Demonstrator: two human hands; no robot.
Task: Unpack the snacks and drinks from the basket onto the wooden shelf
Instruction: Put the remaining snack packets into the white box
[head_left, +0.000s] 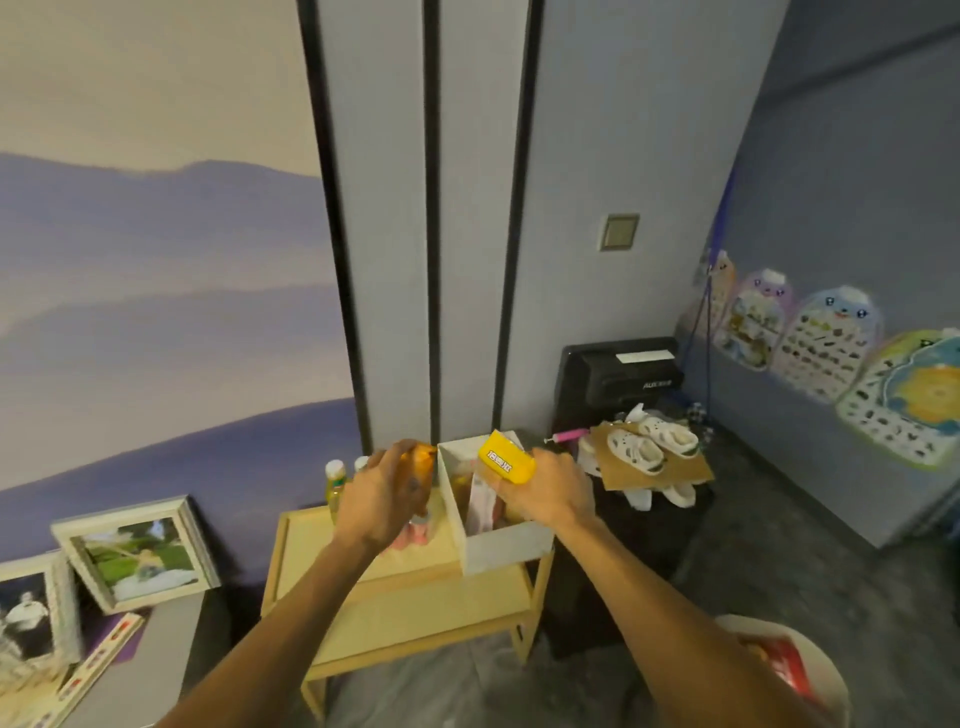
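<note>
A white box-shaped basket (501, 551) stands on the right end of the light wooden shelf (311, 540). My right hand (545, 488) holds a yellow snack pack (506, 457) above the basket's opening. My left hand (382, 496) grips an orange bottle (423, 457) just left of the basket, over the shelf top. A pink and white pack (480, 506) shows inside the basket. Two yellow-green drink bottles (336, 480) with white caps stand at the back of the shelf, partly hidden by my left hand. Something pink (415, 535) lies on the shelf under my left hand.
Framed photos (137, 551) lean against the wall at left on a low grey surface. Right of the shelf, white shoes (652, 447) rest on cardboard in front of a black device (618, 371). A white bucket with red contents (784, 670) stands at lower right.
</note>
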